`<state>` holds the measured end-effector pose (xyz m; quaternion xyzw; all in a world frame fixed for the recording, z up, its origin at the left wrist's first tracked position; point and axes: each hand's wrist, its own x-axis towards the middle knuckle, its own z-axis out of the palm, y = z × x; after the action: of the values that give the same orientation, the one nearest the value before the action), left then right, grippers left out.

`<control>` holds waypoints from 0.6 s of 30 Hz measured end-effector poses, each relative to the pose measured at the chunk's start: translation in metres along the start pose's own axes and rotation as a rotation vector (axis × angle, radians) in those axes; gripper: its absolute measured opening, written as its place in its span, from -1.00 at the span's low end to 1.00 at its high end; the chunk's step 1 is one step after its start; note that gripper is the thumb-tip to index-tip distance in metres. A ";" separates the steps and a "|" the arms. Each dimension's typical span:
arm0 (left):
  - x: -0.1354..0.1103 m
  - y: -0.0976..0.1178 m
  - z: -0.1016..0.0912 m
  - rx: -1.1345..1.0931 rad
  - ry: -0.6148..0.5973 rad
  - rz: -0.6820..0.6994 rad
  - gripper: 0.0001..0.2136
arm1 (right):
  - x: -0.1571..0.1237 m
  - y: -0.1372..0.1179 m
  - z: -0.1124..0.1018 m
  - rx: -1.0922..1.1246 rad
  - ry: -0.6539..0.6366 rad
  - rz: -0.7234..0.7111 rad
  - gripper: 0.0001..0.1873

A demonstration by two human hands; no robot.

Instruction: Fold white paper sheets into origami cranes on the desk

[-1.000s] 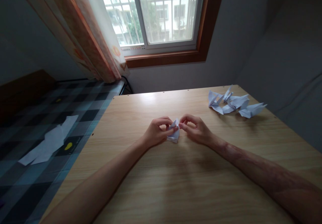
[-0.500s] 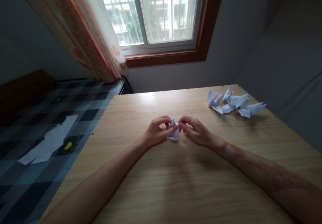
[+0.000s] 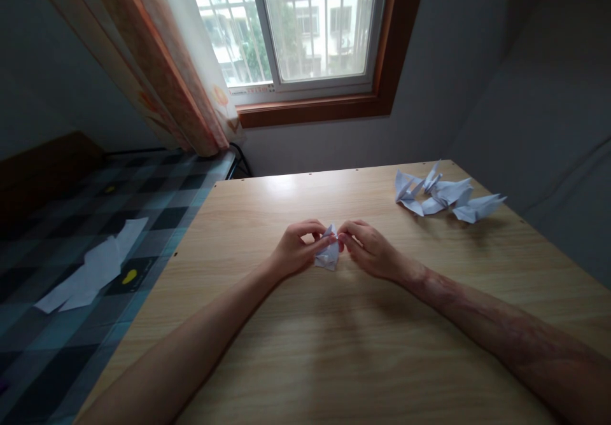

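A small white folded paper piece [image 3: 328, 254] sits at the middle of the wooden table [image 3: 296, 348]. My left hand [image 3: 296, 250] pinches its left side with curled fingers and thumb. My right hand [image 3: 370, 247] pinches its top right edge with thumb and fingertips. Both hands rest low against the table surface, meeting at the paper.
Several finished white folded paper figures [image 3: 443, 197] lie in a cluster at the table's far right. Loose white paper sheets [image 3: 93, 271] lie on a checkered bed cover [image 3: 57, 323] to the left. A window [image 3: 296, 24] with a curtain [image 3: 186, 81] is behind the table.
The paper piece has been pressed a little lower and turned slightly between my fingers. Both hands stay in nearly the same place.
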<state>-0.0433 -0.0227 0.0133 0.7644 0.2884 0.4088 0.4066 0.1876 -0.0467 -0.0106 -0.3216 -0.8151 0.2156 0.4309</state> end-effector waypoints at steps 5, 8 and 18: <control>0.000 -0.002 -0.001 -0.036 0.026 0.003 -0.78 | -0.004 0.000 0.002 -0.035 0.085 -0.058 -0.95; 0.000 -0.005 -0.001 -0.044 0.022 0.001 -0.79 | -0.004 -0.002 0.002 -0.022 0.137 -0.085 -0.90; 0.000 -0.005 -0.003 -0.084 -0.010 -0.006 -0.79 | 0.001 -0.006 -0.002 -0.064 0.168 -0.130 -0.93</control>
<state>-0.0466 -0.0194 0.0099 0.7478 0.2712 0.4157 0.4410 0.1872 -0.0503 -0.0054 -0.2986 -0.8017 0.1333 0.5004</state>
